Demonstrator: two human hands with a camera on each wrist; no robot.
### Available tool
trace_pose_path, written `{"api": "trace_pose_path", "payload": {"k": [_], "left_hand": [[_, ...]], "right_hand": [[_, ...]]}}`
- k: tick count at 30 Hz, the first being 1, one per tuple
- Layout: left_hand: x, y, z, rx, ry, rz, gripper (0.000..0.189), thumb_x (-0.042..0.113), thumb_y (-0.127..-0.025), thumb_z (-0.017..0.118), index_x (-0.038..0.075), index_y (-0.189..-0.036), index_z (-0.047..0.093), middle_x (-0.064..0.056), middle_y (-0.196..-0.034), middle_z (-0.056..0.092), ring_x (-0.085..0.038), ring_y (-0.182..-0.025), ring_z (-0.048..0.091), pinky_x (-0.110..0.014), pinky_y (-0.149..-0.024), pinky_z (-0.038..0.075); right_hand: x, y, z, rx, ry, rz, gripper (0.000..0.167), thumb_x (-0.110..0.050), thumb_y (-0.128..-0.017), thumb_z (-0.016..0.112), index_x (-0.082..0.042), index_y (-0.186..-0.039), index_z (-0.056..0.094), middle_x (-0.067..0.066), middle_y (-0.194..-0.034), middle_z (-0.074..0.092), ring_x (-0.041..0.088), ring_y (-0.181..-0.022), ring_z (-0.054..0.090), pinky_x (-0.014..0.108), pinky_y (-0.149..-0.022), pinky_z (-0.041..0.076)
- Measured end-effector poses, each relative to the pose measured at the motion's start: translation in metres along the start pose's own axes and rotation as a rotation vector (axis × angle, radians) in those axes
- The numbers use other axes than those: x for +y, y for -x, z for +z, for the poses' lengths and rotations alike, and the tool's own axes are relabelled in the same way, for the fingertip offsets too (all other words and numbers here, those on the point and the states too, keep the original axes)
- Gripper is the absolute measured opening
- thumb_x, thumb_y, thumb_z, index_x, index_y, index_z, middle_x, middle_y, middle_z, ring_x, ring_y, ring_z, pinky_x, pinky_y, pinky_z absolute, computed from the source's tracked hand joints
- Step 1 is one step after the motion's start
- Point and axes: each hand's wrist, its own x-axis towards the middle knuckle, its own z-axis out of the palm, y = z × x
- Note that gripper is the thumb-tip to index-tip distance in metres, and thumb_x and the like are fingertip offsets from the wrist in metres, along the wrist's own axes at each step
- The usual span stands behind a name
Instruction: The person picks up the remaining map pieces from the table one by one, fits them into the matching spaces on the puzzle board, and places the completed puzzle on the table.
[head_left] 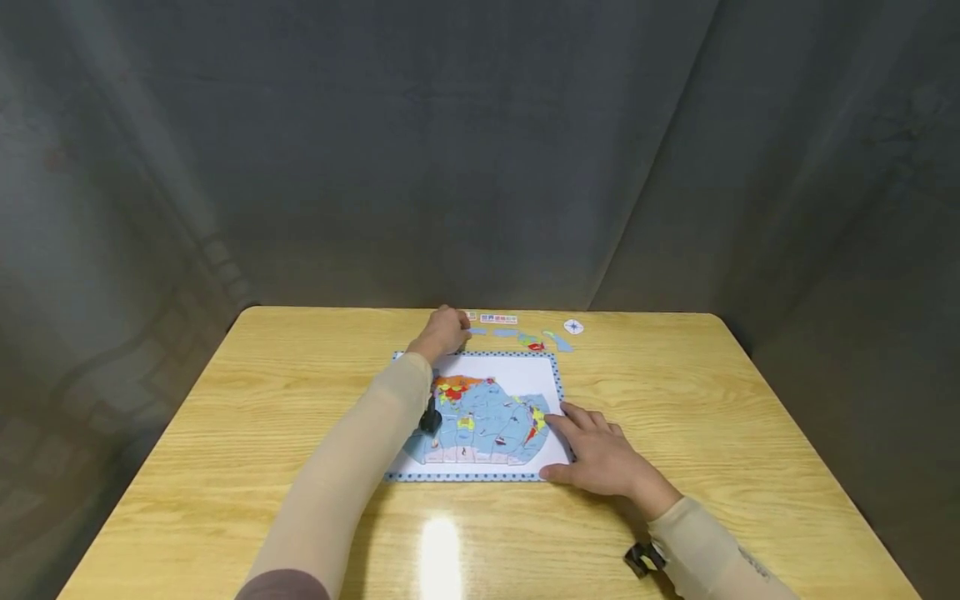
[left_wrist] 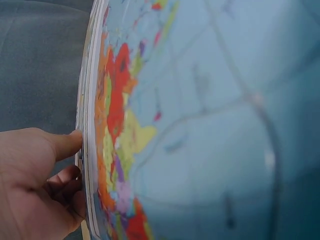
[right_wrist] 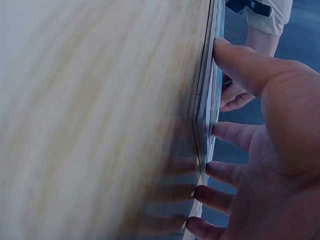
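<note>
A world map puzzle (head_left: 480, 425), mostly blue with coloured continents, lies in a white board (head_left: 517, 367) with a blue dotted border; its upper part is bare white. My left hand (head_left: 442, 331) reaches past the board's far edge, fingertips right at a small blue piece (head_left: 477, 331). In the left wrist view its thumb (left_wrist: 70, 144) is apart from the bent fingers, and the fingertips are partly hidden behind the board. My right hand (head_left: 600, 454) rests at the board's right side, fingers spread, thumb at the lower right corner. In the right wrist view the fingertips (right_wrist: 215, 192) touch down by the board.
Along the table's back edge lie a white title strip (head_left: 498, 318), a blue piece (head_left: 506, 332), a green and red piece (head_left: 532, 342), a blue and green piece (head_left: 558, 342) and a compass piece (head_left: 573, 327). A grey curtain (head_left: 480, 167) hangs behind the wooden table (head_left: 675, 400).
</note>
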Motion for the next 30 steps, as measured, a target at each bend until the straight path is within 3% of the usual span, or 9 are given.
{"api": "trace_pose_path", "payload": {"k": [9,16,23,30], "left_hand": [[-0.005,0.001,-0.003,-0.019,0.005,-0.035,0.013,0.02,-0.097,0.063,0.008,-0.101,0.066,-0.008,-0.115,0.055,-0.026,-0.112,0.048,-0.041,-0.092,0.045],[-0.009,0.001,-0.006,-0.035,0.052,-0.008,0.016,0.018,-0.099,0.059,0.005,-0.094,0.066,-0.006,-0.091,0.059,-0.018,-0.079,0.052,-0.034,-0.073,0.046],[-0.008,0.006,-0.012,-0.026,0.046,0.032,0.029,0.017,-0.1,0.057,0.001,-0.124,0.065,-0.013,-0.126,0.062,-0.025,-0.111,0.057,-0.04,-0.094,0.048],[-0.007,0.013,-0.013,-0.035,0.058,0.074,0.026,0.016,-0.099,0.058,0.003,-0.119,0.069,-0.011,-0.121,0.065,-0.024,-0.107,0.059,-0.039,-0.09,0.049]], "right_hand": [[-0.001,-0.004,0.0,-0.009,0.004,-0.009,0.084,-0.062,-0.081,0.069,-0.015,-0.147,0.046,0.015,-0.156,0.03,0.04,-0.135,0.032,0.062,-0.1,0.03],[0.001,-0.005,-0.001,-0.01,0.019,-0.011,0.084,-0.062,-0.081,0.069,-0.016,-0.147,0.045,0.015,-0.156,0.03,0.039,-0.134,0.032,0.061,-0.1,0.03],[0.004,-0.004,-0.002,-0.011,0.011,-0.014,0.084,-0.062,-0.08,0.069,-0.016,-0.147,0.046,0.015,-0.156,0.029,0.04,-0.135,0.032,0.062,-0.1,0.03],[0.006,-0.004,-0.003,-0.014,0.011,-0.01,0.085,-0.062,-0.08,0.069,-0.016,-0.147,0.045,0.015,-0.156,0.028,0.041,-0.135,0.031,0.063,-0.1,0.029]]}}
